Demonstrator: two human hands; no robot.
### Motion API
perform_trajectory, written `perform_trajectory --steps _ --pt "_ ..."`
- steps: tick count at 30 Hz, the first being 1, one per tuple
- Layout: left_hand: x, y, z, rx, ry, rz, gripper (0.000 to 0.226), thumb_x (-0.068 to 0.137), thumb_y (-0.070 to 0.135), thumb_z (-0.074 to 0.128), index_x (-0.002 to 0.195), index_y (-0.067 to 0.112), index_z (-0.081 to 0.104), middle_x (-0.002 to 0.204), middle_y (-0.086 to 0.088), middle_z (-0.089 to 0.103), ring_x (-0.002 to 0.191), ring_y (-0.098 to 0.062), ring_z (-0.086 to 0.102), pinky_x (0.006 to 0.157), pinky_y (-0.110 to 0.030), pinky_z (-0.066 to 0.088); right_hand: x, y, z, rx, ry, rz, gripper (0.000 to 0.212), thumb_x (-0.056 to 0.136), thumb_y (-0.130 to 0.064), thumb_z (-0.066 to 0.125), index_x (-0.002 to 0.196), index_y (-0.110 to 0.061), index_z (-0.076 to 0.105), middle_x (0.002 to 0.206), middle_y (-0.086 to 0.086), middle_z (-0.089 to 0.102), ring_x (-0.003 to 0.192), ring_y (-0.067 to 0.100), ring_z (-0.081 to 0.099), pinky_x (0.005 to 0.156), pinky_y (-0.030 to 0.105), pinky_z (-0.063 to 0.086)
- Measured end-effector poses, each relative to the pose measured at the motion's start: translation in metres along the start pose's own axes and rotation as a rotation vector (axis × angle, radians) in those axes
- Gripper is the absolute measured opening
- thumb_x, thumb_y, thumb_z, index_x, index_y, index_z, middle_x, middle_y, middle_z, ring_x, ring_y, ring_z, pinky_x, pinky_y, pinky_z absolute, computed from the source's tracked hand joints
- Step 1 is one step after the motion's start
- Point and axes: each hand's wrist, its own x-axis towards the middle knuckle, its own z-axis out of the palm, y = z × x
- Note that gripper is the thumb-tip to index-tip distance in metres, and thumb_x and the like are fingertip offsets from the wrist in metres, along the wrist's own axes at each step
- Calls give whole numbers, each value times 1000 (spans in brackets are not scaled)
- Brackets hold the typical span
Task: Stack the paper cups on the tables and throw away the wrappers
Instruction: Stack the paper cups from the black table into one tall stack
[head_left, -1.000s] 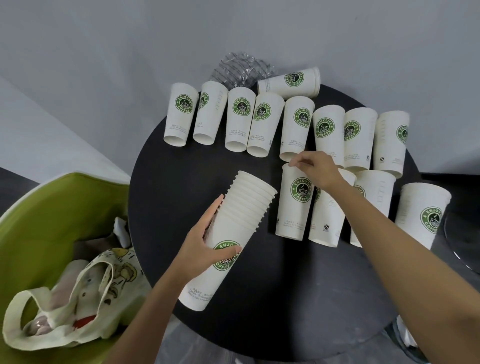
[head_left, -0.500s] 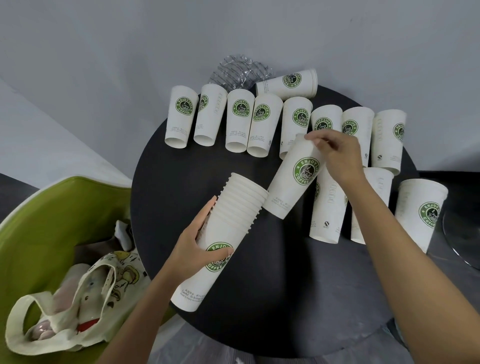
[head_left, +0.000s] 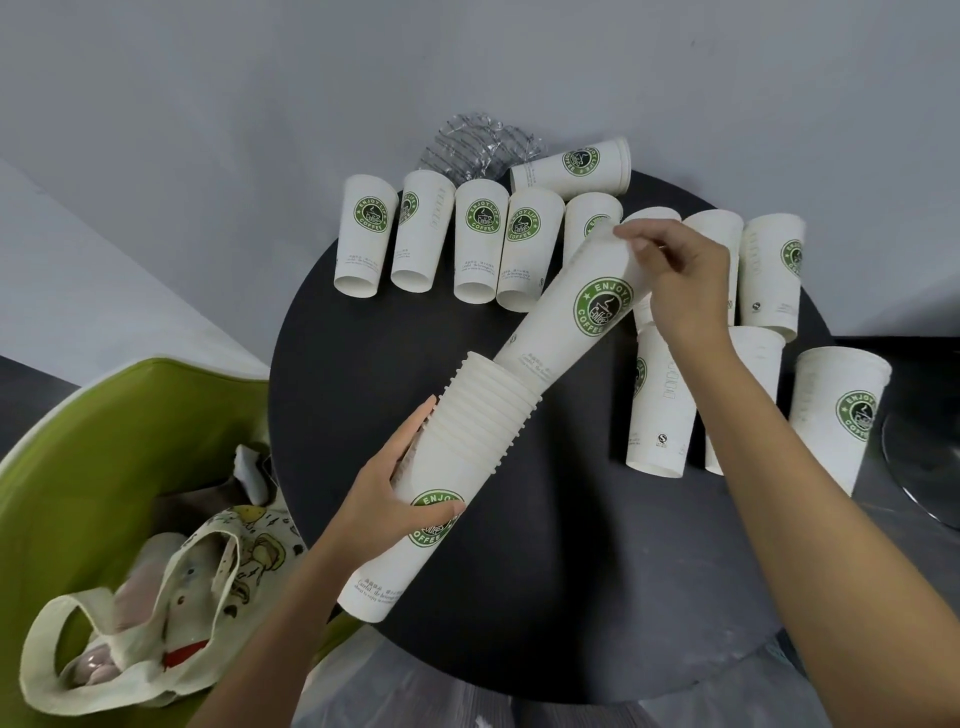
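My left hand (head_left: 388, 498) grips a tilted stack of white paper cups (head_left: 457, 467) with green logos over the round black table (head_left: 545, 597). My right hand (head_left: 680, 275) pinches the rim end of a single cup (head_left: 571, 317), whose base sits in the mouth of the stack. Several more cups stand upside down in a row (head_left: 478, 244) along the far edge and at the right (head_left: 660, 405). One cup (head_left: 571, 166) lies on its side at the back. A crumpled clear plastic wrapper (head_left: 478, 143) lies behind the row.
A green chair (head_left: 104, 441) stands at the left with a cloth tote bag (head_left: 171, 613) on its seat. A grey wall rises behind the table. A shiny round metal base (head_left: 930, 467) shows at the right edge.
My right hand lifted one cup off the table, tilted it and brought its base into the open end of the stack held by my left hand.
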Motion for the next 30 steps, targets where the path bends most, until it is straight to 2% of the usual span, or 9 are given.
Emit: perform_trajectory --steps 6,10,13,18,21,23,25,28,30 --pt "-2 4 3 -42 -32 1 107 70 15 87 147 51 23 147 25 41 128 -9 52 103 -38 50 -17 -6 21 62 -52 49 26 89 -3 54 89 -24 70 89 -8 67 84 11 54 78 16 41" --pt "-2 7 5 -65 -40 9 106 69 16 87 145 55 24 146 25 42 127 -7 53 101 -37 51 -32 -7 31 78 -114 86 25 90 -4 54 90 -23 70 88 -5 68 81 11 51 73 14 40" --pt "-2 9 6 -89 -41 15 104 69 14 86 143 57 26 146 24 44 128 -8 52 102 -36 50 -41 -6 35 68 -145 104 26 91 -6 54 89 -25 71 93 2 71 83 15 54 75 16 41" --pt "0 12 7 -105 -40 14 103 71 9 85 138 61 27 143 24 47 126 -9 54 99 -33 52 -56 -9 42 99 -204 150 26 92 -4 53 88 -22 71 95 -3 70 88 15 56 78 14 42" --pt "1 14 7 -117 -30 13 102 71 8 85 137 61 28 140 26 49 125 -7 55 98 -31 52 -65 -9 47 87 -235 167 26 93 -6 52 87 -24 70 92 -4 68 80 15 54 74 12 41" --pt "2 16 6 -119 -29 8 102 72 8 85 137 61 27 139 26 49 124 -6 56 98 -33 52 -71 -9 49 102 -268 177 24 93 -6 52 89 -20 70 79 0 62 64 3 46 64 7 38" --pt "3 18 6 -122 -28 4 102 72 7 84 137 61 28 139 26 49 123 -5 56 99 -34 52 -76 -10 52 121 -299 191 22 94 -8 52 90 -19 70 73 8 56 58 1 40 58 7 36" --pt "6 19 5 -128 -27 1 102 72 7 84 136 63 29 139 24 50 122 -6 57 100 -36 52 -82 -10 57 96 -321 167 18 93 -11 55 90 -22 69 83 -17 66 73 -2 53 71 8 39" --pt "7 20 4 -118 -27 7 101 71 9 85 135 63 29 139 25 50 123 -5 56 100 -36 52 -85 -11 59 82 -335 164 17 92 -10 55 94 -20 69 95 -17 68 92 -1 60 84 10 41"
